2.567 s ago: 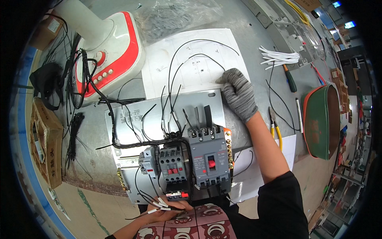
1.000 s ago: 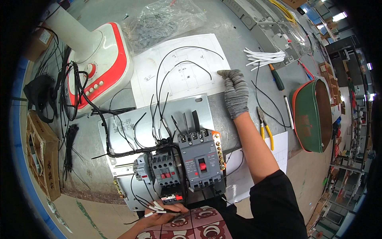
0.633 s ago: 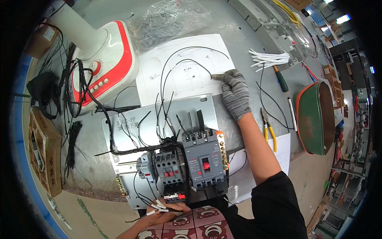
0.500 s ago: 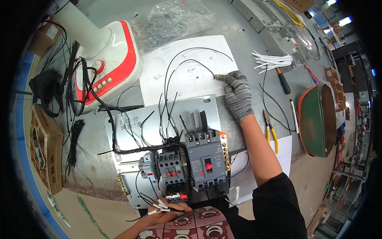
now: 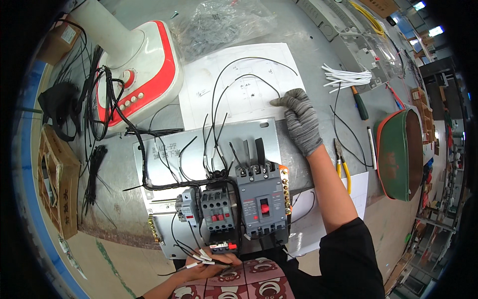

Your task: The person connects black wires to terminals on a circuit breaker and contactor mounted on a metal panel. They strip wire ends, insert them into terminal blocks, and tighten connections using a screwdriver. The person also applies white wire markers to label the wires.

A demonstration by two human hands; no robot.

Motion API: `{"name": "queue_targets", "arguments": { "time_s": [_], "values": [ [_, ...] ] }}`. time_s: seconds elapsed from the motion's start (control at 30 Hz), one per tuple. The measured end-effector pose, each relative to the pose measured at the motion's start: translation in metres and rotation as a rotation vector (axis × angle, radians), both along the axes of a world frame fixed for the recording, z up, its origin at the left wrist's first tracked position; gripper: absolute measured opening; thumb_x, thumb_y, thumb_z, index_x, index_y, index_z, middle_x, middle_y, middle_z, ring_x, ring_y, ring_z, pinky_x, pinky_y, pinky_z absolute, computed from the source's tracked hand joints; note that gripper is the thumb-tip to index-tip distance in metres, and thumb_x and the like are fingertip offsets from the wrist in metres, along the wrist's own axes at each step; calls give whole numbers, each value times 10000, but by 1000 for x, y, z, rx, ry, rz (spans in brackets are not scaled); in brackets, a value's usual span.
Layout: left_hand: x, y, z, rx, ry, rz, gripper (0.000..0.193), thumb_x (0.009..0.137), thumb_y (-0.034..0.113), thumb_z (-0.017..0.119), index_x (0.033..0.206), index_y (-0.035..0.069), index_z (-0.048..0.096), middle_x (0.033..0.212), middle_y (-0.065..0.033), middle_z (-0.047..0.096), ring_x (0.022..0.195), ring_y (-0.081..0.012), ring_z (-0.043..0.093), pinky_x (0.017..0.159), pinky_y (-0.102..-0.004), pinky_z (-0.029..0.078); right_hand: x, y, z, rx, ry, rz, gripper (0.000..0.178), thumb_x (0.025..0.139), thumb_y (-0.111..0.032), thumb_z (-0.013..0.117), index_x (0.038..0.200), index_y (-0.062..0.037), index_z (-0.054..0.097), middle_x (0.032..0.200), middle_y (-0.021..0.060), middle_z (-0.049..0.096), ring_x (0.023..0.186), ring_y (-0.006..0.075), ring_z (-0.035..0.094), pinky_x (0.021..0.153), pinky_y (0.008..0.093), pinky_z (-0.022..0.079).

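Observation:
My gloved right hand (image 5: 302,119) is over the right edge of a white drawing sheet (image 5: 196,107), one digit pointing left. A thin black wire (image 5: 256,75) arches up from the metal mounting plate (image 5: 269,137) and runs in at its closed fingers. My bare left hand (image 5: 211,266), low in the view, closes round several black wires with white sleeves (image 5: 204,256); its fingertips are partly hidden. Between the hands, the plate carries a grey circuit breaker (image 5: 261,199) with a red switch, a contactor (image 5: 217,212), a small grey module (image 5: 186,207) and a black wire harness (image 5: 169,187).
A white and red fan base (image 5: 149,74) stands at the left, draped with black cable ties. Pliers (image 5: 342,164), a green-handled screwdriver (image 5: 359,103), white sleeves (image 5: 346,77) and a green bin (image 5: 393,154) lie at the right. Beyond the sheet is a clear plastic bag (image 5: 224,25).
The view has shifted slightly, moving the scene rightward. The thin wire's end now meets my right hand above the pointing digit instead of at its tip. My left hand keeps its wires.

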State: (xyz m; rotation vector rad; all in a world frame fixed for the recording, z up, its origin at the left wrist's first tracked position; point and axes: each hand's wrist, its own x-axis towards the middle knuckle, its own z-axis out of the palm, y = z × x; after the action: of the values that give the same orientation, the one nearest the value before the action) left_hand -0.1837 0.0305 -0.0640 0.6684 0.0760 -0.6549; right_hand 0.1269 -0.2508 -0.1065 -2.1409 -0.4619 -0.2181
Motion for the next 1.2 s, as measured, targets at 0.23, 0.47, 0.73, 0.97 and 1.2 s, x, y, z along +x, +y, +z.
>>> {"name": "queue_targets", "arguments": {
  "time_s": [0.23,0.47,0.73,0.97,1.2],
  "values": [
    [3,5,0,-22,4,-93,304,916,50,529,1206,28,618,1222,-209,602,1215,-331,533,1034,-487,406,5,8,1,-419,-53,166,369,733,-35,591,1033,-183,747,931,119,569,870,277,567,812,379,499],
    [1,1,-2,-120,98,-20,346,897,-148,510,1164,26,646,1183,-230,622,1174,-354,578,1014,-513,458,1,10,21,-382,-82,296,288,814,-279,620,1057,-183,742,942,119,574,941,288,532,860,415,447],
    [5,4,2,0,35,-74,275,927,-43,551,1173,33,648,1156,-252,623,1174,-368,562,1026,-536,422,-1,7,15,-43,18,261,314,892,-305,596,1049,-62,716,937,135,552,944,284,524,881,392,444],
    [-1,-3,8,206,-142,-15,205,956,-66,472,1130,5,554,1111,-260,605,1078,-343,607,913,-478,512,0,2,12,159,133,234,268,957,-228,549,960,-2,694,898,100,562,856,200,551,820,318,457],
    [6,-23,31,583,-152,2,177,1004,77,446,1079,-30,565,1090,-156,643,925,-187,650,851,-307,525,-7,-7,26,246,372,90,242,972,-238,545,1054,-67,696,1013,79,649,965,174,578,888,300,454]
  ]
}}
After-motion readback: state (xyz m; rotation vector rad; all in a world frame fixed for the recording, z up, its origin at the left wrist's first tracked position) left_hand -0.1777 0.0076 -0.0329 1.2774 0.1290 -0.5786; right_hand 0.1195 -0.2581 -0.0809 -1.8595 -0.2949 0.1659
